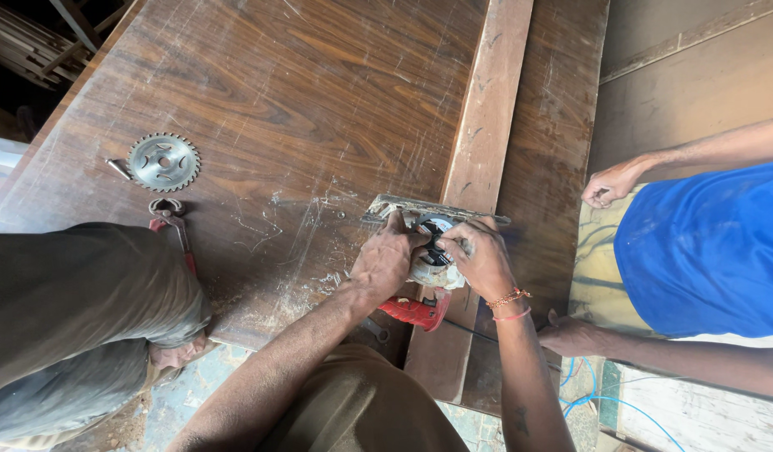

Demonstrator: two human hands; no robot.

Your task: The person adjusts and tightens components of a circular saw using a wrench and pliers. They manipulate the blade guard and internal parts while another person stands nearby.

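A red circular saw (420,311) lies on its side near the front edge of a dark wooden table (303,92), its metal base plate (428,209) facing away from me. My left hand (385,264) grips the saw's guard from the left. My right hand (480,254) pinches the hub at the saw's centre (435,228). A loose toothed saw blade (162,161) rests on the table at the left, well away from both hands.
A long wooden plank (487,117) runs across the table under the saw. Red-handled pliers (171,214) and a small bolt (119,169) lie by the loose blade. A person in grey leans in at left; a person in blue stands at right. A blue cable (587,402) trails on the floor.
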